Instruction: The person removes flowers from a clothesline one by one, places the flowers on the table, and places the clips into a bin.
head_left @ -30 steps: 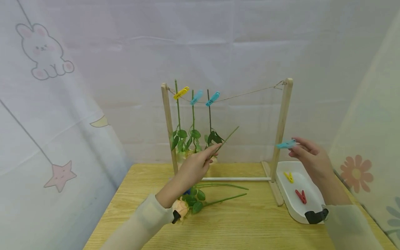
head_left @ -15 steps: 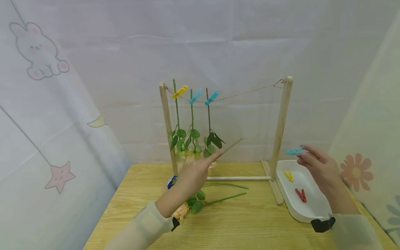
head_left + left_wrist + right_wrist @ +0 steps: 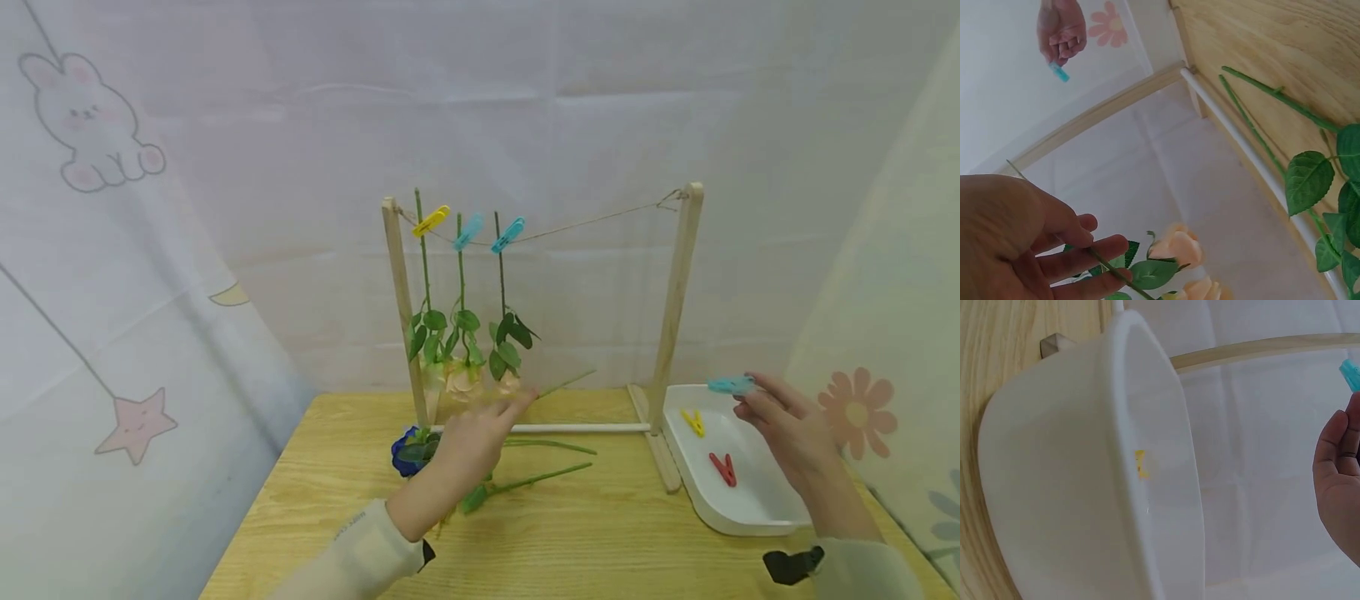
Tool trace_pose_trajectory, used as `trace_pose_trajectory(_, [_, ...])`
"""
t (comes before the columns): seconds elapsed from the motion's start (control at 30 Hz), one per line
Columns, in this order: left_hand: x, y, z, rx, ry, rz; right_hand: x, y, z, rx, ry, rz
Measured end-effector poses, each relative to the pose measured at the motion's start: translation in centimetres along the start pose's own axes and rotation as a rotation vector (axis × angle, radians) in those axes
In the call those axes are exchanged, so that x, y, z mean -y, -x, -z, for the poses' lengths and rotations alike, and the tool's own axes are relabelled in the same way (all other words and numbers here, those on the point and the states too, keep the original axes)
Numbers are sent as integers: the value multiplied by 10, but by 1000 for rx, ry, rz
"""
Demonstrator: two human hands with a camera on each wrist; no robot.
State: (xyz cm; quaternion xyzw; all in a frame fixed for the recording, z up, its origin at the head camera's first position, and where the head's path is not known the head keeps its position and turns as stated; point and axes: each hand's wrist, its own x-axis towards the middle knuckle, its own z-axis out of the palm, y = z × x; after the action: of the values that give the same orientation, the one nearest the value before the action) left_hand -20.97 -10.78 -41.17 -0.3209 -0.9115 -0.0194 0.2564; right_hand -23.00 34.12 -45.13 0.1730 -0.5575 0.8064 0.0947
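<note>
My left hand (image 3: 472,437) pinches a green flower stem (image 3: 566,382), its tip pointing right. A blue rose (image 3: 406,452) shows past the hand's other side, in line with that stem. In the left wrist view the stem (image 3: 1110,267) runs between thumb and fingers. My right hand (image 3: 787,425) pinches a light blue clothespin (image 3: 731,385) over the white tray (image 3: 712,508); the right wrist view catches this clothespin (image 3: 1351,374) at its edge. Behind the left hand, peach roses (image 3: 463,379) hang head down, clipped to a string (image 3: 592,223) by yellow (image 3: 432,221) and blue clothespins (image 3: 508,235).
The string spans two wooden posts (image 3: 677,308), joined low by a white bar (image 3: 585,428). Leafy stems (image 3: 543,477) lie on the wooden table before it. A yellow clothespin (image 3: 693,422) and a red clothespin (image 3: 723,469) are in the tray.
The held stem has lowered and tilted flatter, and the blue rose has come into view left of the hand. My right hand has moved right and down with its clothespin.
</note>
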Motion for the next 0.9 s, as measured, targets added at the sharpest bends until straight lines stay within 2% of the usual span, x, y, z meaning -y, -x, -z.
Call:
trace_pose_trajectory(0.3, [-8, 7, -8, 61, -96, -6, -7, 7, 15, -14, -11, -32])
trace_pose_trajectory(0.53, [-13, 12, -16, 169, -152, -26, -10, 11, 21, -25, -37, -42])
trace_pose_trajectory(0.77, [-17, 19, -30, 192, -251, -66, -13, 14, 30, -16, -109, -34])
trace_pose_trajectory(0.9, [-20, 22, -34, 216, -293, -74, -14, 13, 36, -50, -98, -50])
